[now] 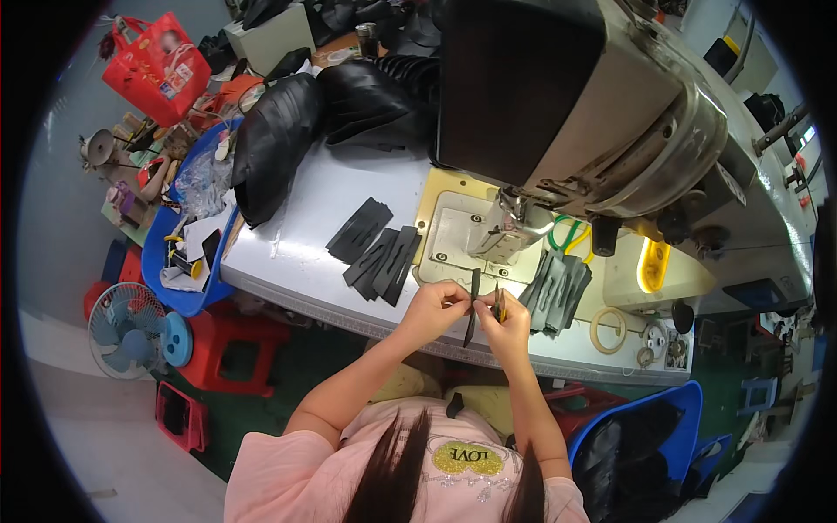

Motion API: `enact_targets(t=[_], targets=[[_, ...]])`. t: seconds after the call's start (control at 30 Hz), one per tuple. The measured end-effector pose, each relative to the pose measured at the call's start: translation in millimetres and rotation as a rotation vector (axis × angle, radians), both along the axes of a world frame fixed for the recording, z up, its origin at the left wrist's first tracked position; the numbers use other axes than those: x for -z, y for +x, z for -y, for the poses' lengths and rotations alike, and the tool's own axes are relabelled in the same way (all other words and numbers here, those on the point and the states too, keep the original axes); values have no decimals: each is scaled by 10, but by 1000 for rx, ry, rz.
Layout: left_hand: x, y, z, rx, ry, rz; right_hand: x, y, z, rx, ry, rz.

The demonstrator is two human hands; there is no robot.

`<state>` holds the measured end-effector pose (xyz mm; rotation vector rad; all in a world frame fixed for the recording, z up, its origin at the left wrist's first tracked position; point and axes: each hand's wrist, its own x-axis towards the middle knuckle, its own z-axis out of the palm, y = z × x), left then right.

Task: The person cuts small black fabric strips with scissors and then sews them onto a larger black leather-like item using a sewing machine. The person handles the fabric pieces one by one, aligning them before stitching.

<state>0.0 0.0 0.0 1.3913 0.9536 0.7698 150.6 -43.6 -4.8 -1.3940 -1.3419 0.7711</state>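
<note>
My left hand (434, 307) pinches a narrow black strip (472, 307) that hangs down at the table's front edge. My right hand (508, 319) meets it from the right, touching the same strip and also holding a small tool with a yellow-and-green handle (500, 302). Both hands sit just in front of the sewing machine's needle foot (508, 228). One stack of black strips (377, 248) lies on the table left of my hands. Another stack of black strips (556, 288) lies to their right.
A large grey sewing machine (593, 96) fills the upper right. Black bags (288, 131) pile at the table's far left. Blue bins stand at the left (166, 261) and lower right (676, 410). A red stool (231, 349), a small fan (126, 331) and tape rolls (608, 329) are nearby.
</note>
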Motion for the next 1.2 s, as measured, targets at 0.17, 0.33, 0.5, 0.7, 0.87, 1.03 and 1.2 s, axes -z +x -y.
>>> enact_targets(t=[0.17, 0.33, 0.5, 0.7, 0.87, 1.03, 1.2], targets=[[-90, 27, 23, 26, 20, -18, -111, 12, 46, 6, 44, 35], [-31, 35, 19, 30, 59, -3, -187, -26, 63, 11, 48, 139], [45, 119, 35, 5, 100, -26, -89, -68, 75, 45, 218, 244], [-37, 175, 39, 4, 81, -61, 26, -15, 56, 73, 292, 293], [85, 208, 10, -34, 165, -12, -1, -5, 47, 85, 243, 217], [55, 160, 45, -23, 117, -117, 4, -7, 72, 14, 214, 191], [59, 229, 59, 39, 288, -245, 69, 50, 177, 54, 289, 301]])
